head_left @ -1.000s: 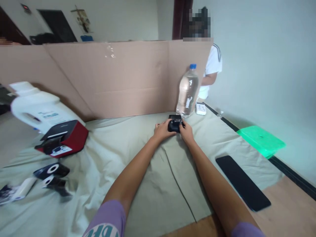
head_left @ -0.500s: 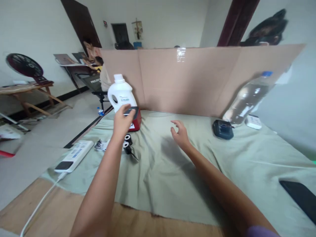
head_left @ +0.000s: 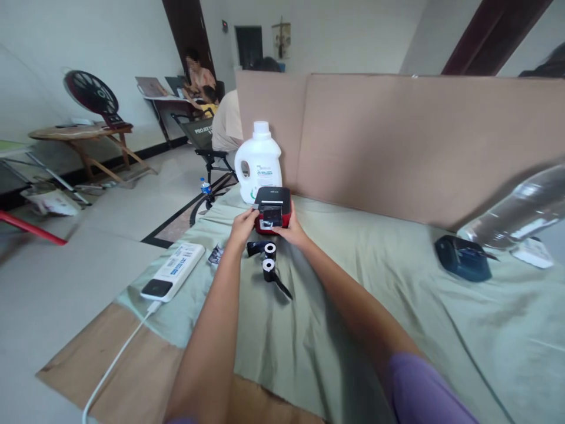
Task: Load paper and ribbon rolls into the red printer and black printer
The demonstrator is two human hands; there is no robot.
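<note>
A small red and black printer (head_left: pixel 274 198) stands on the green cloth, directly in front of a white detergent jug (head_left: pixel 265 164). My left hand (head_left: pixel 242 228) grips its left front corner, fingers closed against the side. From the right, my right hand (head_left: pixel 295 229) is wrapped round the other side, with the thumb at the lower front edge. Just below the printer lie two small rolls of black ribbon (head_left: pixel 269 268), one with a loose tail trailing to the lower right. A crumpled printed packet (head_left: pixel 216 254) is partly hidden by my left forearm.
A white power strip (head_left: pixel 174 271) with a cable lies on the left. A cardboard panel (head_left: pixel 375 141) stands behind the cloth. A dark boxy device (head_left: pixel 463 258) and a large clear bottle (head_left: pixel 516 206) are on the right. People sit in the background.
My right hand has moved left from above the cloth onto the printer. My left hand has shifted from its top to its left side. The view has turned left.
</note>
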